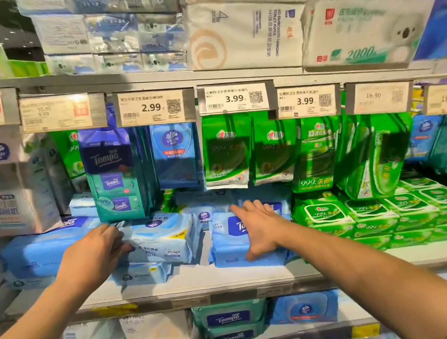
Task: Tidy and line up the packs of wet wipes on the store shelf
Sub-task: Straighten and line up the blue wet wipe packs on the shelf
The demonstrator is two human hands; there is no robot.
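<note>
Blue packs of wet wipes lie stacked on the middle shelf (175,285). My left hand (95,253) grips the left end of a pale blue pack (163,242) that sits askew on another pack (139,274). My right hand (257,228) rests flat, fingers spread, on top of a blue Tempo pack (227,244), thumb over its front face. Another wide blue pack (37,252) lies to the left of my left hand.
Green wipe packs (368,217) are stacked at the right. Small Tempo, Vinda and green sachets (226,154) hang from hooks above, under price tags (153,108). Tissue bundles fill the upper shelf; more packs sit on the shelf below (230,319).
</note>
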